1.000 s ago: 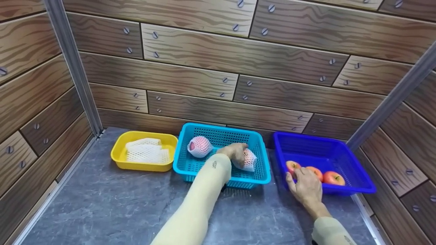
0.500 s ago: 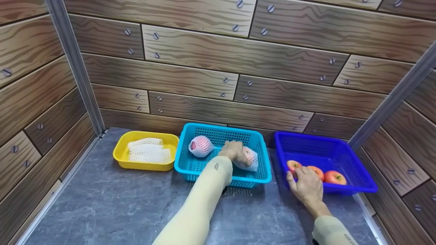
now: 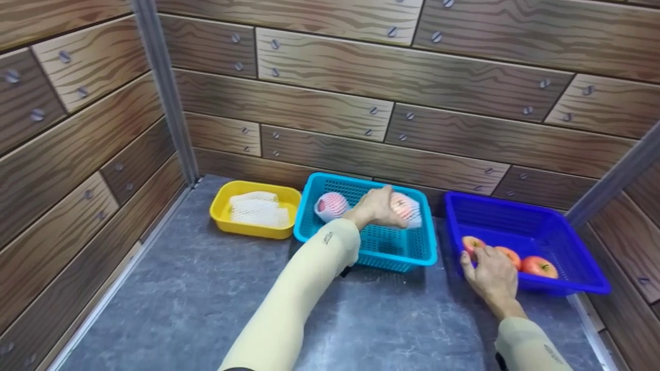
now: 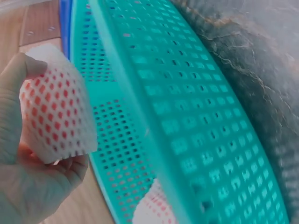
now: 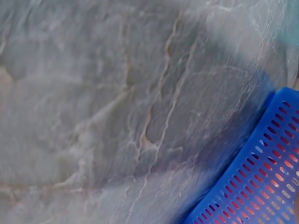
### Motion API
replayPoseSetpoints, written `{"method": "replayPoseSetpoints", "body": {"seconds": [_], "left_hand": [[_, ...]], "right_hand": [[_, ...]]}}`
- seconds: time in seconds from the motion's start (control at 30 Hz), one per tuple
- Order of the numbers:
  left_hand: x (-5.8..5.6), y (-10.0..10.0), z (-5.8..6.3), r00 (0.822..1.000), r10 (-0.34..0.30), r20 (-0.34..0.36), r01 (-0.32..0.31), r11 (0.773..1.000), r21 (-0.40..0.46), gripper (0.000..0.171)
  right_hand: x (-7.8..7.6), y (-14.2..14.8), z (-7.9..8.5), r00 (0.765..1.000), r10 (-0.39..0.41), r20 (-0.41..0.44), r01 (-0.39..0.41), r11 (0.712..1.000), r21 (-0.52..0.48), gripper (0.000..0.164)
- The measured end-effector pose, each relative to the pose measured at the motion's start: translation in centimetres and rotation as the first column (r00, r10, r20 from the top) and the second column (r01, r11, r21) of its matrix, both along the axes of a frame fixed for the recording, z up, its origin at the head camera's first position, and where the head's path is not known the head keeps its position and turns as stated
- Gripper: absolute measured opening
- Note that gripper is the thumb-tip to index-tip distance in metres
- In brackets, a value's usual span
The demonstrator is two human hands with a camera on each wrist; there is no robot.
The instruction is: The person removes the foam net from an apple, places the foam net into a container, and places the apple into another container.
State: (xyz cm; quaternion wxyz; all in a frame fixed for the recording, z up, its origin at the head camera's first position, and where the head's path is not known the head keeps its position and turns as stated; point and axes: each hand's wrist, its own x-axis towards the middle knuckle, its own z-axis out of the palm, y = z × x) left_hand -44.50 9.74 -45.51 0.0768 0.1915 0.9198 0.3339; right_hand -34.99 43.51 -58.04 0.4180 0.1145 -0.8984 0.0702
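My left hand (image 3: 376, 208) grips an apple in a white foam net (image 3: 406, 207) over the right half of the teal basket (image 3: 386, 260). In the left wrist view the thumb lies on top of this netted apple (image 4: 56, 112), with fingers beneath it. Another netted apple (image 3: 331, 206) sits at the basket's left side. At the near left of the blue basket (image 3: 526, 221), my right hand (image 3: 492, 275) rests over the rim. Its fingertips lie close to a bare apple (image 3: 473, 244); whether they touch it is unclear. Beside that are a second apple (image 3: 510, 256) and a third apple (image 3: 540, 267).
A yellow tray (image 3: 252, 230) with white foam nets (image 3: 258, 208) stands left of the teal basket. All three containers are on a grey marbled surface (image 3: 206, 288), near a wood-patterned back wall (image 3: 330, 93). The right wrist view holds mostly this surface.
The left hand has raised the netted apple from the teal basket's floor. My right hand stays at the blue basket's rim. The head view has shifted, so everything appears farther right.
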Motion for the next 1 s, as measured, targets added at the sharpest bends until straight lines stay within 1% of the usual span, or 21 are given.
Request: {"method": "replayPoseSetpoints", "body": {"seconds": [0.1,0.2,0.3,0.4,0.53,0.67,0.77,0.87,1.0], "left_hand": [[0.6,-0.3,1.3,0.998,-0.046,-0.038,0.048,0.998,0.048,0.090],[1.2,-0.9,2.3,0.994,-0.083,-0.075,0.089,0.992,0.093,0.085],[1.9,-1.8,2.7,0.989,-0.109,-0.098,0.122,0.984,0.130,0.080],[2.8,-3.2,2.7,0.985,-0.114,-0.130,0.131,0.982,0.135,0.074],[4.2,-5.3,2.2,0.984,-0.110,-0.138,0.132,0.978,0.161,0.066],[6.2,-7.4,1.5,0.989,-0.115,-0.095,0.133,0.967,0.219,0.068],[7.6,-8.5,0.8,0.987,-0.132,-0.088,0.150,0.958,0.245,0.070],[9.3,-9.4,-0.4,0.982,-0.165,-0.094,0.183,0.951,0.247,0.068],[12.0,-10.4,-2.8,0.972,-0.229,-0.060,0.237,0.941,0.240,0.068]], "right_hand": [[0.0,0.5,0.4,0.999,-0.022,0.033,0.022,1.000,-0.013,0.040],[0.1,0.9,0.6,0.997,-0.041,0.062,0.042,0.999,-0.021,0.039],[0.0,0.9,0.7,0.996,-0.044,0.081,0.046,0.999,-0.019,0.039],[-0.2,0.8,0.7,0.993,-0.045,0.105,0.047,0.999,-0.013,0.039],[-0.2,0.4,0.8,0.988,-0.053,0.147,0.055,0.998,-0.013,0.039],[0.0,-0.1,0.8,0.982,-0.056,0.180,0.059,0.998,-0.012,0.040],[0.1,-0.2,0.8,0.981,-0.055,0.187,0.058,0.998,-0.011,0.040],[0.1,-0.2,0.8,0.979,-0.056,0.197,0.058,0.998,-0.005,0.040],[0.3,-0.2,0.8,0.971,-0.071,0.228,0.071,0.997,0.010,0.039]]}}
